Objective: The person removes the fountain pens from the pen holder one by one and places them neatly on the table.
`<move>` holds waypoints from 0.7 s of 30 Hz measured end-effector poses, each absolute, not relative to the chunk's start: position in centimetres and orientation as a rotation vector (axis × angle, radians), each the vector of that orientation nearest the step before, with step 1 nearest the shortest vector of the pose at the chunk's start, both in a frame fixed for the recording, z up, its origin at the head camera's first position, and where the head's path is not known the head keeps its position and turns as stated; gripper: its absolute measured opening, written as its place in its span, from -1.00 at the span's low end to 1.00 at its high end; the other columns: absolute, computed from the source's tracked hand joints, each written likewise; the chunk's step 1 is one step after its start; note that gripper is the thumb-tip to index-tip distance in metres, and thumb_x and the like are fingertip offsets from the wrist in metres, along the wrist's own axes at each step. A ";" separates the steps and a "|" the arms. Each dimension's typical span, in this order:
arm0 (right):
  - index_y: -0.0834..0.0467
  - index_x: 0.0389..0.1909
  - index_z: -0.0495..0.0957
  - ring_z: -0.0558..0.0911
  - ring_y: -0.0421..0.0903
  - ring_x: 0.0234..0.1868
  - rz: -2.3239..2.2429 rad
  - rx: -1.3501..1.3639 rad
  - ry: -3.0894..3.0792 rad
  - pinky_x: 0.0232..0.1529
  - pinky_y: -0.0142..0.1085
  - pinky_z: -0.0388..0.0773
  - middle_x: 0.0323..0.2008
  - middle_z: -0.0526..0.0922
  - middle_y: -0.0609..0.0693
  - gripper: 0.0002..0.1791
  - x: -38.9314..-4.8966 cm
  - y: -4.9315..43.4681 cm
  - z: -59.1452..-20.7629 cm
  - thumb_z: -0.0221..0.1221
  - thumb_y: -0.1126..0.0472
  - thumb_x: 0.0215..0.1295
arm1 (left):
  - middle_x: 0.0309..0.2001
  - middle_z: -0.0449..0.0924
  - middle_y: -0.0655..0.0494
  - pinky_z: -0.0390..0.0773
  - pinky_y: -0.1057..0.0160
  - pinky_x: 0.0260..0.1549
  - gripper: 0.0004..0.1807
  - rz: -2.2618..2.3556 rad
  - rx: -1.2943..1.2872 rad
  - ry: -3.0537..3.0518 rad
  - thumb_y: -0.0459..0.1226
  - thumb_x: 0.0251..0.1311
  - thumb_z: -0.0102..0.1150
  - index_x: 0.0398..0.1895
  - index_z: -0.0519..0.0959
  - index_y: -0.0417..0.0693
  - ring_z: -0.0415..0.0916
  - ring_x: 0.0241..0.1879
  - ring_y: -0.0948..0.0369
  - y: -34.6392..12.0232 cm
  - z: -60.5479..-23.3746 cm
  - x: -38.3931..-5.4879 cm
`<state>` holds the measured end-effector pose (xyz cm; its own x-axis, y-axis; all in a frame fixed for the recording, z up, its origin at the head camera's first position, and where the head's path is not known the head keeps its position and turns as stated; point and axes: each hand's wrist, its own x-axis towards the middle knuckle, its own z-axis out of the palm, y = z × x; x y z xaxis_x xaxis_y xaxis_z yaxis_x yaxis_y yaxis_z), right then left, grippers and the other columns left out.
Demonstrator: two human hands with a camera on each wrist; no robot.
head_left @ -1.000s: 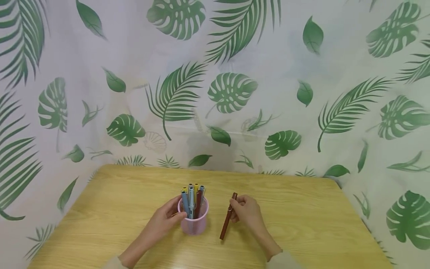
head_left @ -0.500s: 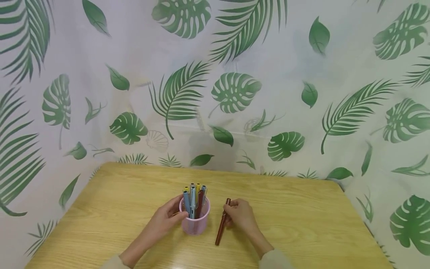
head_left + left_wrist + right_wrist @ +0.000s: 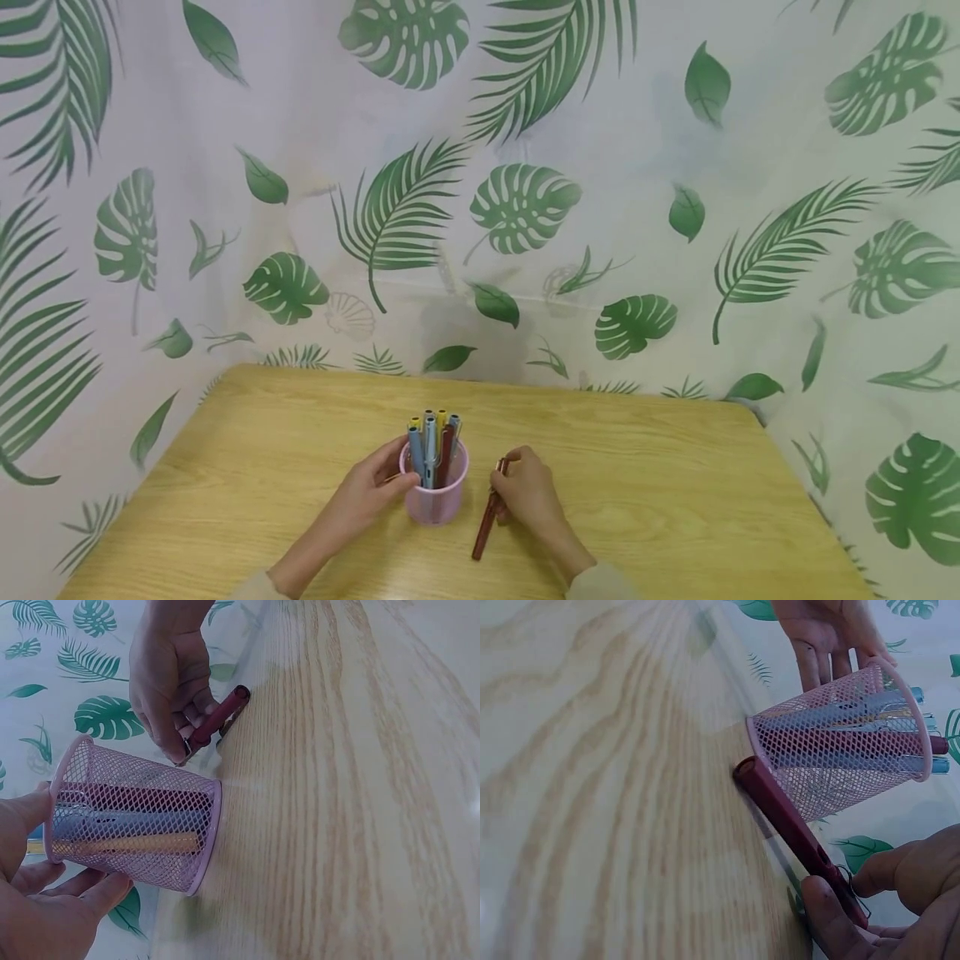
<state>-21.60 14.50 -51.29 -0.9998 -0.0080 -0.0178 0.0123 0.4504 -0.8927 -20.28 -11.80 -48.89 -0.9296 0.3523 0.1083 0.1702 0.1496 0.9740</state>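
Head view looks forward-down from above; both close, sideways-turned wrist views share the cup (image 3: 154, 864).

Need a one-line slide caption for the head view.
Left hand holding a cup of pens on a table, right hand gripping a red pen beside the cup.

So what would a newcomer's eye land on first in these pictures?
Probably the leaf-print backdrop, its big green leaves spread behind the wooden table. Next comes the pink mesh cup of pens on that table, held by the left hand, and the dark red pen in the right hand, to the cup's right.
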 end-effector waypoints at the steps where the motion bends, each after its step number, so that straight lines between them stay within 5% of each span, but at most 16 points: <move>1: 0.53 0.08 0.36 0.58 -0.16 -0.79 -1.628 -0.002 2.661 -0.73 -0.30 0.59 -0.62 0.65 0.04 -0.60 -21.5 14.4 -51.3 0.15 0.42 0.28 | 0.40 0.31 -0.47 0.52 0.14 0.25 -0.25 1.888 0.515 2.272 -0.28 0.44 0.24 0.54 0.16 -0.42 0.38 0.36 -0.27 -11.8 -48.9 -20.3; 21: 0.35 -0.24 0.46 0.38 -0.33 -0.83 -1.333 -0.047 2.864 -0.80 -0.51 0.28 -0.65 0.58 -0.04 -0.84 -21.8 13.9 -51.3 0.20 0.38 0.21 | 0.34 0.42 -0.41 0.54 0.08 0.25 -0.26 1.865 0.459 2.298 -0.26 0.43 0.26 0.55 0.19 -0.34 0.43 0.33 -0.23 -11.6 -48.8 -20.1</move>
